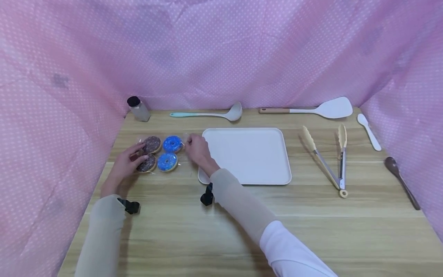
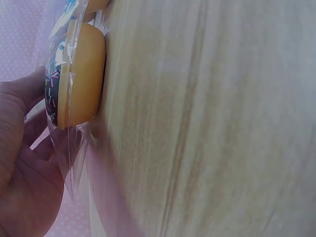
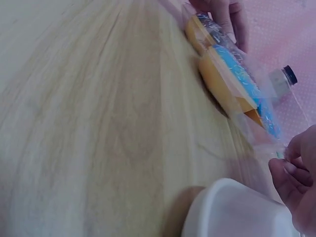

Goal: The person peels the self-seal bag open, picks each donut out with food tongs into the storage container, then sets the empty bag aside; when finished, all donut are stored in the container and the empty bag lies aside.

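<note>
Two brown-iced toy donuts (image 1: 152, 144) and two blue-iced ones (image 1: 167, 162) lie together in a clear plastic bag (image 3: 249, 118) at the table's left. My left hand (image 1: 124, 164) rests at the bag's left side, its fingers and thumb spread and touching the brown donuts. In the left wrist view, a dark-iced donut with sprinkles (image 2: 85, 74) shows its tan side through the plastic, beside the fingers. With thumb and fingertips, my right hand (image 1: 199, 149) pinches the bag's right edge, near the white tray's left rim. In the right wrist view, the bag stretches between both hands.
A white tray (image 1: 247, 157) lies mid-table. Behind are a shaker bottle (image 1: 140, 111), a ladle (image 1: 233, 112) and a spatula (image 1: 333, 108). On the right are spread tongs (image 1: 342, 169), a white spoon (image 1: 369, 132) and a dark spoon (image 1: 401, 181). Pink dotted cloth (image 1: 221, 50) surrounds the table.
</note>
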The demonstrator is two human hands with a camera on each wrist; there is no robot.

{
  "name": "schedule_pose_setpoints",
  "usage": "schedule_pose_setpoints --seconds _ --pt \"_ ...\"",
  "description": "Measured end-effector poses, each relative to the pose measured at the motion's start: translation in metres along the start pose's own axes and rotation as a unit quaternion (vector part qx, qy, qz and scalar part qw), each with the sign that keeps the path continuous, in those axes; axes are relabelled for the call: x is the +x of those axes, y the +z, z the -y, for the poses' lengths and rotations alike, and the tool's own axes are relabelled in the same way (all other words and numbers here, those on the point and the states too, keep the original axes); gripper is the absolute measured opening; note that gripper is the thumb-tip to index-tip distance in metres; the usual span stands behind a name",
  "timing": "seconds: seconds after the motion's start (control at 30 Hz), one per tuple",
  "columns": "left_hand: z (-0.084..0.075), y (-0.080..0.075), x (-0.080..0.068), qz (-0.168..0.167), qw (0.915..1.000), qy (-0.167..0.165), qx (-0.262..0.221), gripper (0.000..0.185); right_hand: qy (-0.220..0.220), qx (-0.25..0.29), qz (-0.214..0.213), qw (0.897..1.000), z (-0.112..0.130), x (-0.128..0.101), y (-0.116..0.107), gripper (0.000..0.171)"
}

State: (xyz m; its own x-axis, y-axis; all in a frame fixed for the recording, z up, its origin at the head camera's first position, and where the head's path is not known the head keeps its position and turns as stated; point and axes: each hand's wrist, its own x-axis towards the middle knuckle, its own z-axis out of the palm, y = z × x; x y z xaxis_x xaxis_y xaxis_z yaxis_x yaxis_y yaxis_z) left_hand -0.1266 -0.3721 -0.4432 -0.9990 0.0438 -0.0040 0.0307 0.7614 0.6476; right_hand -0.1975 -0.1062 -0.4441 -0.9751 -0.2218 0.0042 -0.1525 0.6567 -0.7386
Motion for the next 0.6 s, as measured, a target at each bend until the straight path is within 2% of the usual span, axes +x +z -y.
schedule_pose_setpoints --seconds 0.17,0.37,0.6 --pt "0.002 0.001 0.000 -0.002 0.9999 0.012 -0.001 0.051 0.038 0.034 -0.024 0.998 -0.002 -0.001 -0.003 0.007" --pt "0.002 0.001 0.001 -0.004 0.9998 0.019 -0.001 0.051 0.076 0.068 -0.034 0.994 -0.004 -0.004 -0.008 0.004" --pt "0.001 0.000 0.000 -0.005 0.9998 0.013 -0.011 0.050 0.097 0.049 -0.013 0.994 -0.006 -0.005 -0.013 0.004"
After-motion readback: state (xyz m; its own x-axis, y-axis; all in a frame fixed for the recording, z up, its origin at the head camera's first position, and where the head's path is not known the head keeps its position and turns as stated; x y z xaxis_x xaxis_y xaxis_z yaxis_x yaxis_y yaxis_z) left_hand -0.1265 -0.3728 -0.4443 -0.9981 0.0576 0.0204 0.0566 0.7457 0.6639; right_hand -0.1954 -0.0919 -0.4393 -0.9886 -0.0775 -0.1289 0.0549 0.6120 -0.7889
